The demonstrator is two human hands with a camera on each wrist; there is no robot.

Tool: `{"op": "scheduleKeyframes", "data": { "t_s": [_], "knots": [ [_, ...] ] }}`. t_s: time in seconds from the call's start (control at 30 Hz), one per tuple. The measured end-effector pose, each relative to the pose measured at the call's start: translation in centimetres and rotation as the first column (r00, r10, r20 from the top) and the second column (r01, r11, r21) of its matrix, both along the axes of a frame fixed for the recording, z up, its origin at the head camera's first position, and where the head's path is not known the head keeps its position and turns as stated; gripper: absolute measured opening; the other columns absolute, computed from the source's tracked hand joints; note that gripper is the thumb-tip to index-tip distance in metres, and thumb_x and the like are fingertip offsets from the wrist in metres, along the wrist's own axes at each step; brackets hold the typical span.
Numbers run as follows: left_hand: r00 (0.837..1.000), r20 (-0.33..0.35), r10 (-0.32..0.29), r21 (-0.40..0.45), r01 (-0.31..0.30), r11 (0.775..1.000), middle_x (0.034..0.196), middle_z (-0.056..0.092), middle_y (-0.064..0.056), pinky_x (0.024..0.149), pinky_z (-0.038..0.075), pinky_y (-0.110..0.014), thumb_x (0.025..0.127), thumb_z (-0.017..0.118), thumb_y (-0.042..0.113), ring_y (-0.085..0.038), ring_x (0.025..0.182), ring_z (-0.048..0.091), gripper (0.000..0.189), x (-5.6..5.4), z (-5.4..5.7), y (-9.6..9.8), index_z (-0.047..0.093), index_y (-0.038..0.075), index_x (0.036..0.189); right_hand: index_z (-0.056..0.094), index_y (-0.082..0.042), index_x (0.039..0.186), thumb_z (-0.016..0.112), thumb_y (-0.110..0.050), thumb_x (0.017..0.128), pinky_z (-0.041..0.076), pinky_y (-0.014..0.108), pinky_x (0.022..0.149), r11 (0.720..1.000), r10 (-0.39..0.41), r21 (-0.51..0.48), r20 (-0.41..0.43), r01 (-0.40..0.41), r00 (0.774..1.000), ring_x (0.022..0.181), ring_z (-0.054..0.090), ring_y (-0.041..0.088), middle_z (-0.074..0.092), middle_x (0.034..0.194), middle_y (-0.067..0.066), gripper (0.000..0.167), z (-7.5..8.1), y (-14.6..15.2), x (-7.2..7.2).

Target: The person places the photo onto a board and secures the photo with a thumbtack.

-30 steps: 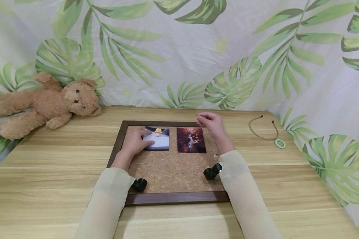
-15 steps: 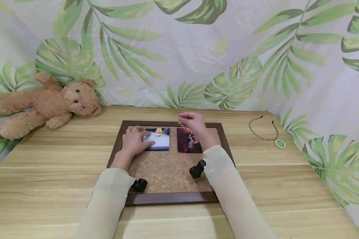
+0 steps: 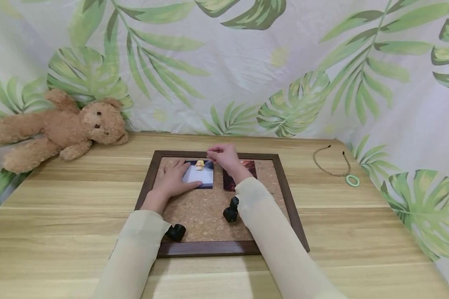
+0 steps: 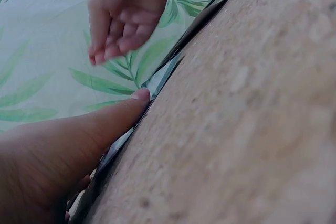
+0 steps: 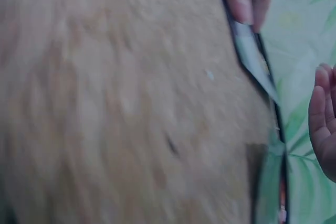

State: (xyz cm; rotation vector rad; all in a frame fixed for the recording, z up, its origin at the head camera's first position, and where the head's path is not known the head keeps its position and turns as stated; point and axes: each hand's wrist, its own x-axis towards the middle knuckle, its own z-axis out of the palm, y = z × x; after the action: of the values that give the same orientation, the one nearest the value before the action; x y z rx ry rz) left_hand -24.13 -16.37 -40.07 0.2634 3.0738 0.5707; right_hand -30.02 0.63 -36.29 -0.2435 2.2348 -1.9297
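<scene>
My left hand lies spread on the left photo, which has a yellow figure on a pale ground. The fingers press along its left side, with the thumb at its lower edge. In the left wrist view that thumb touches the edge of the photo. My right hand is just above the upper right corner of this photo, thumb and fingertips pinched together; the small pink push pin that they hold is hidden now. Under the right wrist lies a dark red photo, partly covered. Both photos lie on the cork board.
The board's dark brown frame rests on a wooden table. A brown teddy bear lies at the back left. A headband and a light green ring lie at the right. A leaf-patterned cloth hangs behind.
My right hand has moved left, from the board's upper right to the left photo's upper right corner. The pink pin showed at its fingertips midway. My left hand has shifted slightly right across the photo.
</scene>
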Motion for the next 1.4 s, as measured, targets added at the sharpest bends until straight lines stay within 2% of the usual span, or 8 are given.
{"op": "scheduleKeyframes", "data": {
  "t_s": [0.17, 0.3, 0.47, 0.6, 0.83, 0.97, 1.2, 1.4],
  "knots": [
    [0.999, 0.037, -0.009, -0.007, 0.009, 1.0, 0.139, 0.017, -0.018, 0.09, -0.002, -0.062, 0.073, 0.047, 0.064, -0.034, 0.127, 0.006, 0.088, 0.0, 0.0, 0.0, 0.028, 0.005, 0.135, 0.062, 0.008, 0.095, 0.059, -0.003, 0.081, 0.048, 0.028, 0.063, 0.998, -0.011, 0.065, -0.006, 0.011, 1.0, 0.072, 0.058, 0.022, 0.062, 0.081, 0.014, 0.018, -1.1, -1.4, -0.3],
    [0.999, 0.045, -0.011, -0.002, 0.011, 1.0, 0.14, 0.016, -0.018, 0.09, -0.003, -0.062, 0.075, 0.046, 0.063, -0.034, 0.127, 0.005, 0.087, 0.1, -0.1, 0.1, 0.027, 0.005, 0.136, 0.065, 0.005, 0.09, 0.06, -0.004, 0.08, 0.046, 0.021, 0.056, 0.983, -0.035, 0.181, -0.037, 0.041, 0.999, 0.067, 0.057, 0.017, 0.062, 0.087, 0.011, 0.014, -1.9, -2.1, -0.4],
    [0.999, 0.041, -0.002, -0.001, 0.002, 1.0, 0.14, 0.016, -0.018, 0.091, -0.003, -0.06, 0.076, 0.047, 0.061, -0.035, 0.126, 0.007, 0.084, 0.3, -0.2, 0.3, 0.028, 0.004, 0.135, 0.068, -0.001, 0.086, 0.061, -0.008, 0.08, 0.044, 0.018, 0.055, 0.949, -0.05, 0.304, -0.098, 0.078, 0.994, 0.063, 0.055, 0.011, 0.063, 0.079, 0.007, 0.011, -2.7, -2.5, -0.3],
    [0.999, 0.043, -0.001, 0.001, 0.001, 1.0, 0.14, 0.016, -0.017, 0.091, -0.003, -0.06, 0.076, 0.047, 0.061, -0.035, 0.126, 0.007, 0.084, 0.5, -0.1, 0.4, 0.028, 0.005, 0.135, 0.069, -0.006, 0.084, 0.062, -0.013, 0.08, 0.042, 0.019, 0.06, 0.924, -0.055, 0.368, -0.147, 0.106, 0.988, 0.071, 0.055, 0.01, 0.063, 0.079, 0.002, 0.011, -3.3, -2.7, -0.3],
    [0.999, 0.038, 0.0, -0.015, 0.0, 1.0, 0.14, 0.016, -0.017, 0.092, -0.002, -0.06, 0.076, 0.046, 0.061, -0.034, 0.126, 0.007, 0.083, 0.6, 0.0, 0.6, 0.029, 0.005, 0.135, 0.071, -0.014, 0.084, 0.063, -0.02, 0.079, 0.042, 0.022, 0.067, 0.859, -0.036, 0.496, -0.198, 0.131, 0.98, 0.079, 0.055, 0.012, 0.064, 0.08, -0.003, 0.011, -3.4, -3.0, 0.0],
    [0.999, 0.037, 0.003, -0.02, -0.003, 1.0, 0.14, 0.016, -0.017, 0.092, -0.002, -0.06, 0.076, 0.047, 0.061, -0.034, 0.127, 0.007, 0.083, 0.5, 0.0, 0.6, 0.029, 0.005, 0.135, 0.071, -0.015, 0.083, 0.063, -0.021, 0.08, 0.041, 0.023, 0.068, 0.845, -0.04, 0.515, -0.21, 0.145, 0.977, 0.079, 0.055, 0.012, 0.063, 0.08, -0.005, 0.011, -3.5, -3.1, -0.1],
    [0.999, 0.047, 0.008, -0.013, -0.008, 1.0, 0.14, 0.016, -0.017, 0.092, -0.003, -0.059, 0.076, 0.047, 0.06, -0.033, 0.127, 0.007, 0.083, 0.5, 0.2, 0.5, 0.029, 0.005, 0.135, 0.07, -0.014, 0.082, 0.063, -0.02, 0.08, 0.041, 0.023, 0.067, 0.859, -0.06, 0.486, -0.218, 0.162, 0.974, 0.077, 0.055, 0.012, 0.063, 0.079, -0.004, 0.01, -3.7, -3.1, -0.1],
    [0.999, 0.046, 0.01, -0.012, -0.009, 1.0, 0.14, 0.017, -0.017, 0.092, -0.003, -0.06, 0.076, 0.048, 0.06, -0.032, 0.127, 0.007, 0.082, 0.5, 0.4, 0.5, 0.03, 0.005, 0.135, 0.07, -0.015, 0.079, 0.063, -0.021, 0.08, 0.04, 0.024, 0.066, 0.832, -0.046, 0.532, -0.217, 0.158, 0.975, 0.076, 0.054, 0.012, 0.062, 0.077, -0.005, 0.009, -3.5, -3.3, -0.2]
  ]
}}
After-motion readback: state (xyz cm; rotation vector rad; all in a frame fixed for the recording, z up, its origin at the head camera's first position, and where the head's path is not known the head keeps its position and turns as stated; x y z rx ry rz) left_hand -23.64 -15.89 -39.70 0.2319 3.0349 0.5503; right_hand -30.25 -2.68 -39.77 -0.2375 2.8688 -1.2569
